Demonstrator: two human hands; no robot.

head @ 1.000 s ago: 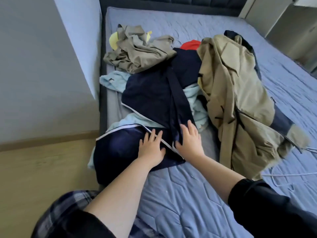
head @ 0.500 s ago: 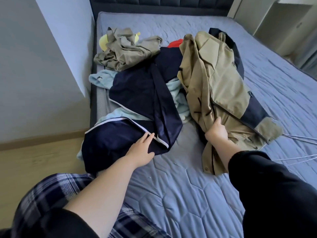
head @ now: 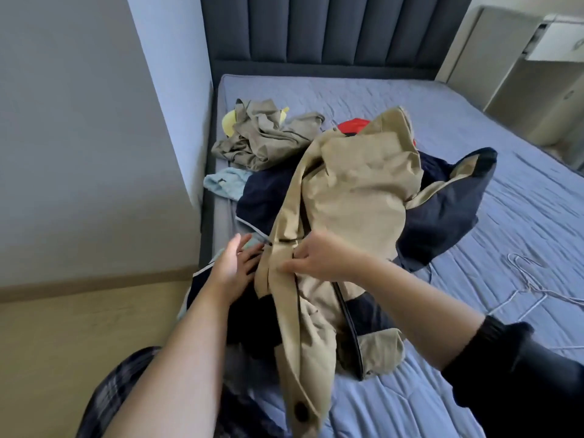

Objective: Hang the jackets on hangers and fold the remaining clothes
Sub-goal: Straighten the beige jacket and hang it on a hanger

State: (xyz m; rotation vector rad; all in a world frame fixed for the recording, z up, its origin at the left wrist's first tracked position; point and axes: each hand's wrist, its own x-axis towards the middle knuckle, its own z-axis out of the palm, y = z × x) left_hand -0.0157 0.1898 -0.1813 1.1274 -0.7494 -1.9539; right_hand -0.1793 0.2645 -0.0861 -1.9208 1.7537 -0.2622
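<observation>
Khaki jacket with dark navy panels is bunched up over the clothes pile at the left side of the bed, its buttoned edge trailing toward me. My right hand pinches that front edge, fingers curled into the fabric. My left hand is spread, fingers straight, just beside the same edge and above a navy garment. Behind lie a crumpled olive garment, a light blue piece and something red. Wire hangers lie on the mattress to my right.
</observation>
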